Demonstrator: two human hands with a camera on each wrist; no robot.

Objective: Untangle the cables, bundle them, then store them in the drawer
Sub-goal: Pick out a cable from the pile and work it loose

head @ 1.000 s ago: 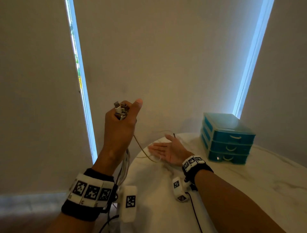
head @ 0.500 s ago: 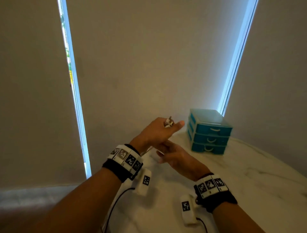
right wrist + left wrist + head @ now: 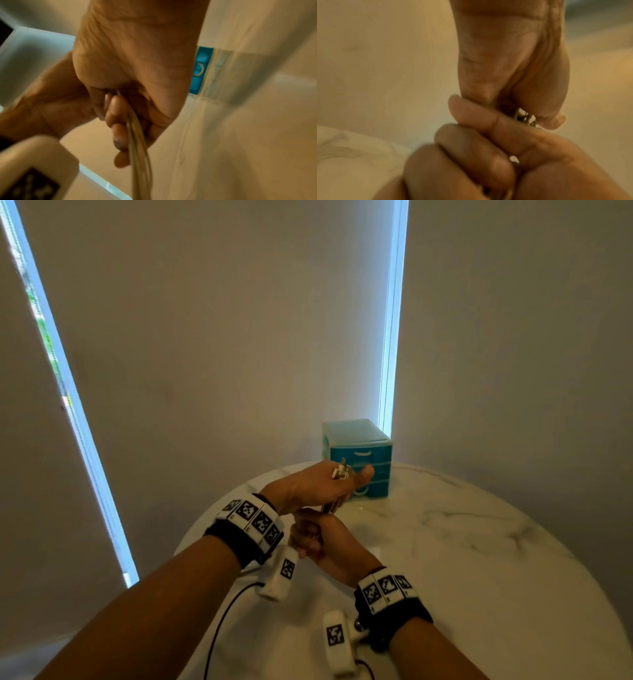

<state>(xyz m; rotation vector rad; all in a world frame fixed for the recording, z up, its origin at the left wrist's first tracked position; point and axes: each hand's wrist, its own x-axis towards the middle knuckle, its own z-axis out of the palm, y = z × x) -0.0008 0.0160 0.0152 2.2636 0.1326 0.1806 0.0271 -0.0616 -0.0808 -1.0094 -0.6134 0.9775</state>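
Left hand (image 3: 310, 486) grips the cables (image 3: 137, 136) at their plug ends; right hand (image 3: 323, 537) fists the limp strands below (light, floppy, likely slippery).

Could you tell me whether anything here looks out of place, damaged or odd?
Nothing stands out. The left hand grips the cables by their plugs, the right hand holds them lower down, and the drawer unit sits upright on the table, all drawers shut.

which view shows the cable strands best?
Right wrist: the cables run as a clear bunch out of the left hand. Head shows mainly the plug ends above that fist; the right hand hides the rest. Left wrist is blurred, only glints.
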